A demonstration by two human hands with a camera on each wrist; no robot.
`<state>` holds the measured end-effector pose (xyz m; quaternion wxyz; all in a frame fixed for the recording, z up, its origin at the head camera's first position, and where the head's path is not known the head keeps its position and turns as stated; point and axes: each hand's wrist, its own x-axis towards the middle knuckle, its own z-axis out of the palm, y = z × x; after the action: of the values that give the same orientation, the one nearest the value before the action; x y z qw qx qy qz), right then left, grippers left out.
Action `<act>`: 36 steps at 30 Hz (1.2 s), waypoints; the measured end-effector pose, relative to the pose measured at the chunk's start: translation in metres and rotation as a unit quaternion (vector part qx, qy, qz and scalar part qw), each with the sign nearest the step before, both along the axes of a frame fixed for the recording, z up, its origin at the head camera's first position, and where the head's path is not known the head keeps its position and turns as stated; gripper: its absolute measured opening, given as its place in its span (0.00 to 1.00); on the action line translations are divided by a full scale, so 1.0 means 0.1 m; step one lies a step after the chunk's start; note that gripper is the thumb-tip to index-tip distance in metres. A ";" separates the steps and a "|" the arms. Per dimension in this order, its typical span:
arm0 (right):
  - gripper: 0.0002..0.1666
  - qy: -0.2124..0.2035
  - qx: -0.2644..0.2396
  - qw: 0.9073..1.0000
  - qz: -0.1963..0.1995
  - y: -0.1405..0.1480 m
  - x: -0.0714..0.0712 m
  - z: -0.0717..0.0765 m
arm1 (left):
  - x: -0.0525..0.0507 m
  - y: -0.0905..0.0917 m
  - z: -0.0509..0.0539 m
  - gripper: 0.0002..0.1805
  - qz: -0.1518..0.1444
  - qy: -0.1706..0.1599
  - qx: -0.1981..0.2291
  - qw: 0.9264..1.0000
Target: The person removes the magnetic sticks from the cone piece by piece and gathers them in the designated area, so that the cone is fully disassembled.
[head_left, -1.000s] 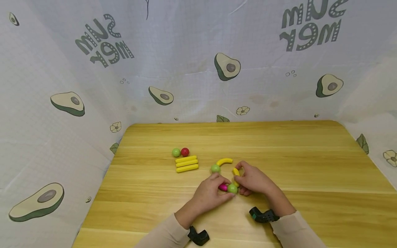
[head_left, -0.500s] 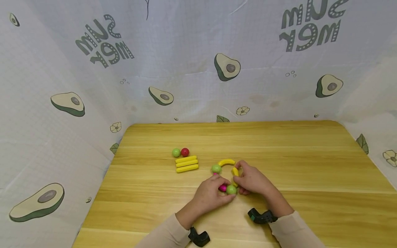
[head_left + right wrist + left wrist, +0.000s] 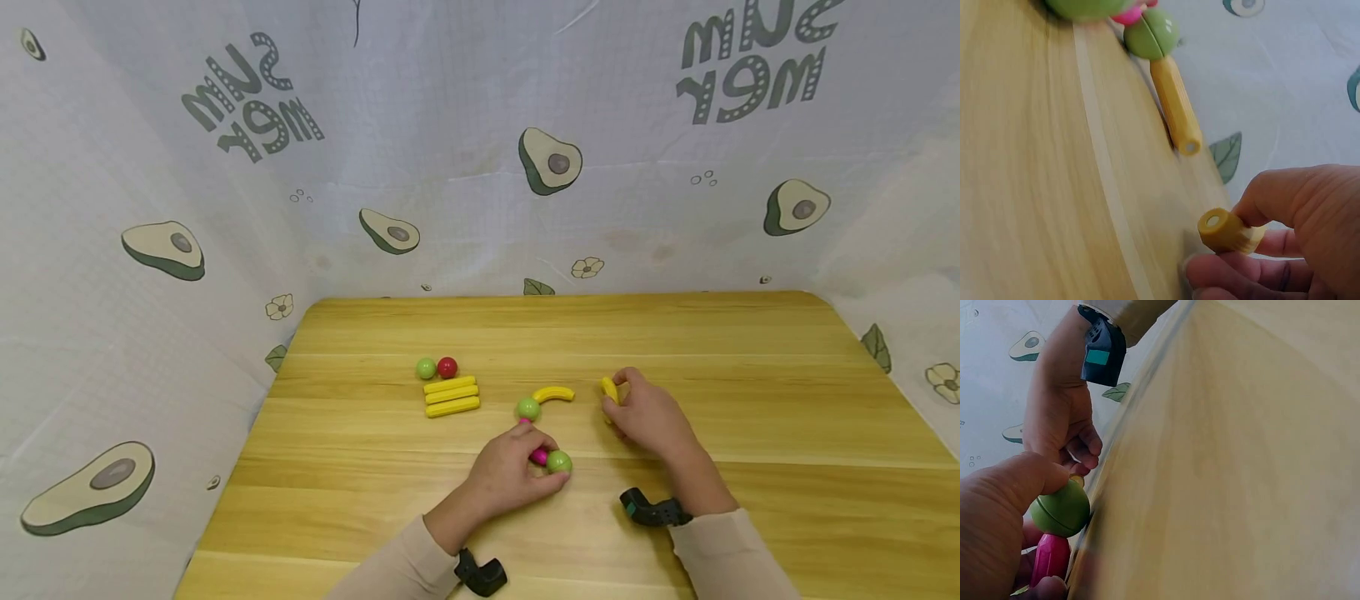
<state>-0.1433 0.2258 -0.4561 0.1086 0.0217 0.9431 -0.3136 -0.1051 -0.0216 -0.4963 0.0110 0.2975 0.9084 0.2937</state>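
My left hand (image 3: 510, 471) grips a green ball (image 3: 558, 462) joined to a magenta rod (image 3: 538, 456); in the left wrist view the thumb lies on the green ball (image 3: 1061, 511) and fingers curl behind the magenta rod (image 3: 1051, 557). Beyond that hand, a second green ball (image 3: 528, 408) meets the rod's far end and a yellow curved rod (image 3: 555, 393). To the right, my right hand (image 3: 651, 417) pinches another yellow curved rod (image 3: 610, 390), apart from the joined pieces. A round silvery disc shows on the held rod's end (image 3: 1213, 221) in the right wrist view.
Left of the hands lie several yellow straight rods (image 3: 452, 397) side by side. Just behind them sit a loose green ball (image 3: 426, 368) and a red ball (image 3: 447, 367). A printed cloth (image 3: 465, 167) hangs behind the wooden table (image 3: 675, 333).
My right hand has moved right and slightly away, carrying its yellow curved rod off the green ball by the left hand. The far green ball and its yellow rod have shifted slightly right.
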 end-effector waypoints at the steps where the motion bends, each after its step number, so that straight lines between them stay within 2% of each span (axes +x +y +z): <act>1: 0.30 0.002 0.005 1.000 -0.002 0.04 0.00 -0.01 | 0.00 0.00 0.00 0.18 -0.001 0.000 0.001 1.000; 12: 0.31 0.021 0.034 0.999 -0.038 0.37 -0.02 -0.09 | 0.00 0.00 -0.01 0.17 -0.013 0.013 0.001 1.000; 23: 0.31 0.044 0.059 0.996 -0.049 0.40 -0.03 -0.11 | -0.01 0.00 -0.01 0.18 -0.018 -0.004 -0.007 1.000; 36: 0.29 0.042 0.075 0.996 -0.038 0.40 -0.03 -0.10 | -0.02 -0.02 0.00 0.18 -0.025 -0.010 -0.003 1.000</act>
<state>-0.1461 0.2655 -0.4663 0.0545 0.0525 0.9662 -0.2465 -0.1069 -0.0232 -0.4965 0.0284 0.3174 0.9014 0.2933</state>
